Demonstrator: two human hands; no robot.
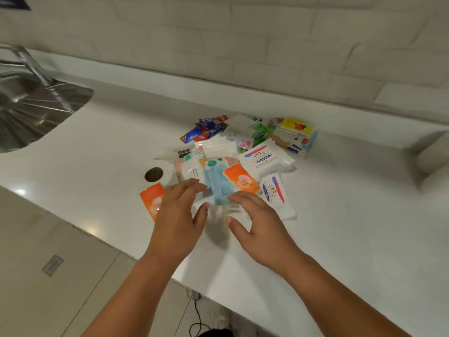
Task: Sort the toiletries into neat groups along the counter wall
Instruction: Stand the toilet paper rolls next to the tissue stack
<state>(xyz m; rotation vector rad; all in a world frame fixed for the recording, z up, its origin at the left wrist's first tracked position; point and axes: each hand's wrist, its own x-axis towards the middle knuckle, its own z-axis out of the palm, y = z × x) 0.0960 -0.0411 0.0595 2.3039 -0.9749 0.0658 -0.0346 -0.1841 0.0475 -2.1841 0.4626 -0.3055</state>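
Head: left hand (178,215), right hand (260,227) spread, empty.

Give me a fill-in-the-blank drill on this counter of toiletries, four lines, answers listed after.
1. The steel sink lies to the ___ of the toiletry pile.
2. The two white packs carry the brand name ___.
3. The two flower-print packets are coloured ___.
4. The left hand and right hand hover beside a packet coloured ___.
Missing words: left, Dove, orange, blue.
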